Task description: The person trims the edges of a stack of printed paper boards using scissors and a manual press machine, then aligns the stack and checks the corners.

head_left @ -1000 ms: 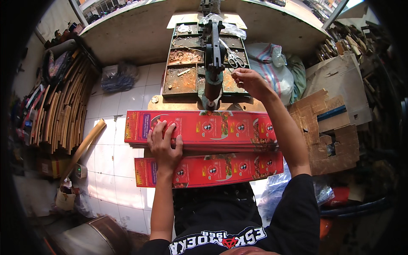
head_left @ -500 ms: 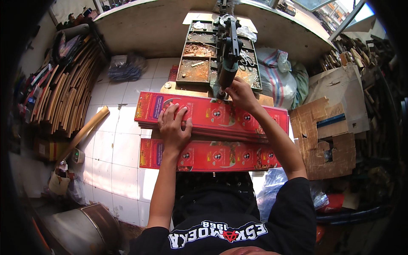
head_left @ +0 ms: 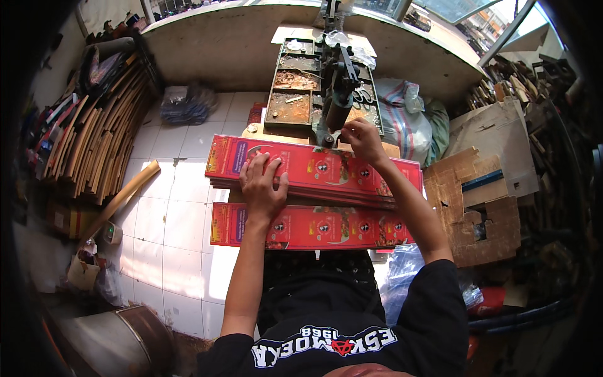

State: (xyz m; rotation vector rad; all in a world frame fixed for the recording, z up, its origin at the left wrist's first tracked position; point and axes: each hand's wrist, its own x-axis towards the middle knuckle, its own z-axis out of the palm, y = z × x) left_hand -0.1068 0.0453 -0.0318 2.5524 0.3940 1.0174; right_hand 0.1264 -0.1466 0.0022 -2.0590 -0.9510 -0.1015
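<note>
My left hand (head_left: 264, 190) lies on the upper stack of red printed cardboard strips (head_left: 314, 166), its fingers spread over the left part. A second stack of the same red strips (head_left: 314, 227) sits nearer to me, across my lap. Beyond the upper stack stands a dark hand press (head_left: 340, 108), its round lower die (head_left: 328, 140) showing at the far edge of the strips. Just right of the die is my right hand (head_left: 364, 141), thumb and fingertips drawn together in a pinch. Whatever is between those fingertips is too small to make out.
A divided metal tray (head_left: 289, 110) with small parts flanks the press. White striped sacks (head_left: 402, 122) stand to its right. Cut cardboard pieces (head_left: 477, 207) lean at the right. Wooden boards (head_left: 94, 138) are stacked at the left, near a cardboard tube (head_left: 135, 188) on the tiled floor.
My right hand has drawn back slightly to the right from the press, and the lower die now shows more plainly. My left hand stays on the upper stack. The whole view has shifted a little.
</note>
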